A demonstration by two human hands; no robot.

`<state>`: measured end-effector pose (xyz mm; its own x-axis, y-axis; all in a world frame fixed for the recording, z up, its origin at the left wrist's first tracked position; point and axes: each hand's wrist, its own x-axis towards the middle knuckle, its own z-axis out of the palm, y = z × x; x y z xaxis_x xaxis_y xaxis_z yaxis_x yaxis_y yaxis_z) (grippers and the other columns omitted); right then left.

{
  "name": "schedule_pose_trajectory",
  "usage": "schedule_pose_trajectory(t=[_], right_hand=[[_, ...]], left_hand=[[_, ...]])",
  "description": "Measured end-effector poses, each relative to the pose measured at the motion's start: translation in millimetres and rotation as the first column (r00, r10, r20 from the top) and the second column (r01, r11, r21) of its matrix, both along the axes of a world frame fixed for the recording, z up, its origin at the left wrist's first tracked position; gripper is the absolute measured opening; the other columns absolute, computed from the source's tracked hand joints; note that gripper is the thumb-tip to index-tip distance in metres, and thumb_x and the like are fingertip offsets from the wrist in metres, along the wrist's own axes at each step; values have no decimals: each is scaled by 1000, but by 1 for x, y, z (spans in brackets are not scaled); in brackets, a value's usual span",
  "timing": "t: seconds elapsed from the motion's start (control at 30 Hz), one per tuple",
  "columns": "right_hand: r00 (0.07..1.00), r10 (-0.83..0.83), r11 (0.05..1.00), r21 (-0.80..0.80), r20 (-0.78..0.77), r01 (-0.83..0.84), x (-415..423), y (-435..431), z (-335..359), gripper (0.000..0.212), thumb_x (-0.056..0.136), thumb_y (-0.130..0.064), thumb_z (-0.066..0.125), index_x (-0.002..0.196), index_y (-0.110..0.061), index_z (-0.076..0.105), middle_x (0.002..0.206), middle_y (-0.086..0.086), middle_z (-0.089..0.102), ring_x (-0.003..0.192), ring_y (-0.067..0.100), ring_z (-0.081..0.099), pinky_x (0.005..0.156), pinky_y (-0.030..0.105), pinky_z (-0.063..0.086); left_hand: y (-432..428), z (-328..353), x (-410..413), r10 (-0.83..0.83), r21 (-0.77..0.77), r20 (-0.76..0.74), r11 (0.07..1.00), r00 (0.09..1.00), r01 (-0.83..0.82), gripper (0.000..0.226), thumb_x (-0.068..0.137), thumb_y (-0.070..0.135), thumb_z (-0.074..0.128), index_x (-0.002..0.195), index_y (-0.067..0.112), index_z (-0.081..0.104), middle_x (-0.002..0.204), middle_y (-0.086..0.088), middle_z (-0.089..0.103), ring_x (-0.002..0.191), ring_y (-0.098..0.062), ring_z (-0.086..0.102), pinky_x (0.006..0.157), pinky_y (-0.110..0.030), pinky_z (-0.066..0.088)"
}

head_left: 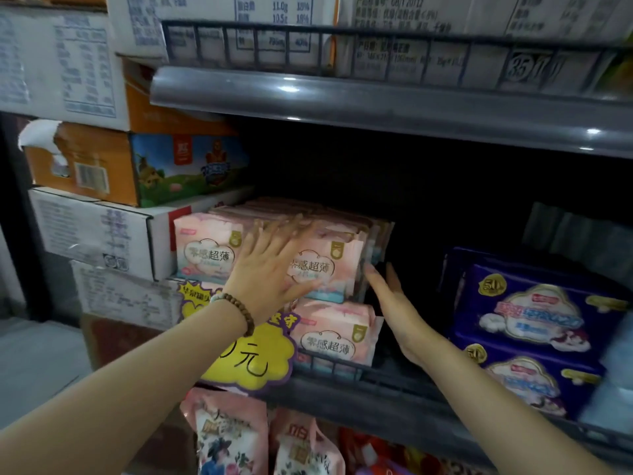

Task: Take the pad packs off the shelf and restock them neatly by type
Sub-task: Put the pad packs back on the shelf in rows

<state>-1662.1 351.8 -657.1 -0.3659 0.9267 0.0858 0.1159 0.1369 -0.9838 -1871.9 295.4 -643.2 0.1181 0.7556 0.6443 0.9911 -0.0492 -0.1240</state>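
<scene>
while left hand (270,272) lies flat on pink packs (318,265), right hand (394,299) open at stack's right edge on shelf (394,382). nothing gripped. squeeze both sides evenly, square stack. purple packs (527,320) well apart, right.

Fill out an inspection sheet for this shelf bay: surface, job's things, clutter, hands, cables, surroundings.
Surface: dark shelf with wire front rail; an unfilled gap sits mid-shelf.
Job's things: pink pad packs stacked in two tiers at left; purple pad packs stacked two high at right.
Clutter: yellow price sign hangs at the rail, partly hiding the lower pink tier.
Hands: left hand flat on the upper pink fronts; right hand open, fingertips at that stack's right side.
Cables: nothing seen.
Surroundings: cartons stacked left; upper shelf holds boxed goods; floral bags below.
</scene>
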Motion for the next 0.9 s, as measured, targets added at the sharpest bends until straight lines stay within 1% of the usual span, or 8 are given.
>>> schedule_pose_trajectory(t=[0.07,0.17,0.27,0.37,0.53,0.73,0.8,0.9], right_hand=[[999,-3,997,-79,-37,0,-2,-13,-12,90,83,-64,45,154,-27,3,158,-3,20,138,13,31,111,31,26],[997,83,995,-48,-9,-83,-20,-27,-26,86,81,-65,49,149,-27,14,148,-8,35,125,9,43,105,29,36],[997,63,995,-76,37,-60,-28,-32,-20,95,73,-74,52,145,-20,21,139,-4,45,118,13,51,103,31,40],[999,29,994,-104,13,-28,-17,-37,-13,86,89,-55,52,152,-23,4,141,4,46,110,13,52,98,28,39],[983,36,999,-28,180,-32,4,-52,-13,92,88,-27,67,153,-18,2,146,3,43,122,12,45,88,18,33],[986,-38,999,-14,163,41,7,-56,-20,101,81,-35,74,154,-21,6,156,5,28,140,22,33,104,31,35],[984,-59,998,29,166,55,9,-63,-20,99,82,-36,73,154,-23,6,159,3,20,143,22,26,110,35,30],[973,-121,974,212,197,78,10,-75,-20,89,85,-31,71,153,-24,13,160,0,15,144,14,20,111,28,24]], left_hand=[[-19,-15,-2,5,-30,54,1000,999,-3,79,90,72,12,145,20,33,147,-9,41,137,-32,36,113,-44,8],[-41,-39,-6,33,-80,47,996,998,-29,72,92,70,11,149,27,22,150,-3,37,140,-28,33,115,-40,3],[-57,-58,-11,63,-126,52,990,997,-56,68,93,69,12,146,28,25,148,-1,41,138,-27,35,112,-41,7],[-72,-65,-14,98,-149,49,985,994,-90,64,95,65,13,143,26,31,143,-1,48,132,-26,45,108,-42,16],[-87,-69,-17,108,-159,42,982,993,-100,65,96,64,15,143,24,36,145,-2,45,132,-27,45,108,-42,16],[-97,-71,-9,95,-222,93,972,991,-73,65,96,64,16,144,24,34,145,-4,45,133,-29,43,108,-42,14],[-103,-72,-9,96,-248,126,967,987,-63,71,93,68,11,146,26,32,150,-1,37,139,-27,34,111,-41,9],[-111,-80,-13,95,-218,189,975,977,-53,88,77,79,-11,151,34,9,156,10,1,145,-15,-4,115,-36,-11]])
